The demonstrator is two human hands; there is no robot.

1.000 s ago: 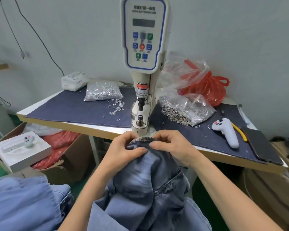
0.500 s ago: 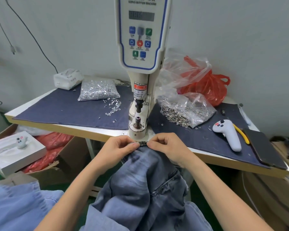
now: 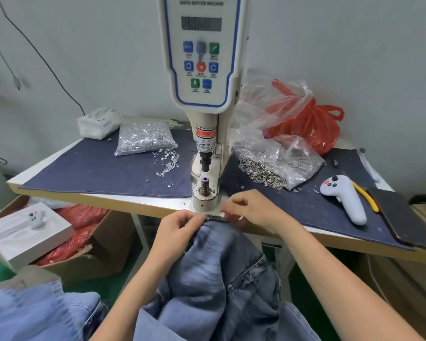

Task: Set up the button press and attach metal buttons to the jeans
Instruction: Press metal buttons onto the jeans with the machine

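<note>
Both hands pinch the waistband of the faded blue denim jeans (image 3: 214, 271) at six o'clock of the cream button press (image 3: 204, 195): left hand (image 3: 176, 228), right hand (image 3: 252, 209). Keep the band flat and taut, fingers outside the die.

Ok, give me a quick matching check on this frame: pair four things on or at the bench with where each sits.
Things:
1. jeans waistband
2. white handheld controller
3. red plastic bag
4. sealed bag of silver rivets

Places:
A. back of the table, right of the button press
B. pinched between left hand and right hand at the press base
C. left of the press
D. right side of the denim mat, beside yellow pliers

Pairs: 1-B, 2-D, 3-A, 4-C
</note>
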